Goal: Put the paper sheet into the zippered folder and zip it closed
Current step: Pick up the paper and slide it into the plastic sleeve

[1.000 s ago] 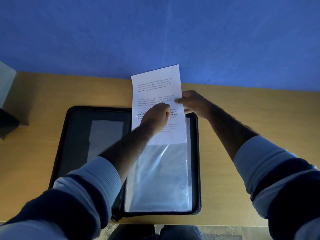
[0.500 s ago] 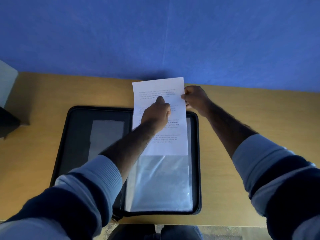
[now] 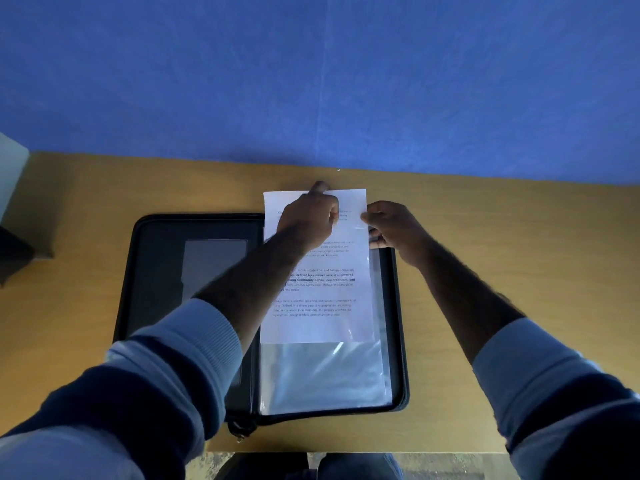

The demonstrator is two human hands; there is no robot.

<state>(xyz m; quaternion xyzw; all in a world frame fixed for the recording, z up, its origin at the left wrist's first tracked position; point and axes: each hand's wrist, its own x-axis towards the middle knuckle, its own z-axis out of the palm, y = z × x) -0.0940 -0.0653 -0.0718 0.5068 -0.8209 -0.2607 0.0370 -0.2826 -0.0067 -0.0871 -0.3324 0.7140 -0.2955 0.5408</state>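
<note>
A black zippered folder [image 3: 156, 271] lies open on the wooden table. On its right half sits a clear plastic sleeve [image 3: 325, 375]. A white printed paper sheet [image 3: 322, 323] is most of the way inside that sleeve, with its top strip sticking out past the folder's far edge. My left hand [image 3: 306, 220] presses on the sheet's top, one finger hooked over the upper edge. At the top right corner, my right hand [image 3: 391, 225] pinches the sheet's right edge together with the sleeve opening. A zipper pull [image 3: 239, 429] hangs at the folder's near edge.
The wooden table [image 3: 502, 254] runs up to a blue wall [image 3: 311, 81] just behind the folder. A dark object [image 3: 14, 254] and a pale box [image 3: 10, 168] stand at the far left edge. My legs show below the table's near edge.
The sheet has slid toward me, deeper into the sleeve. My left hand moved up to the sheet's top edge, and the right hand shifted down with the sheet's right edge.
</note>
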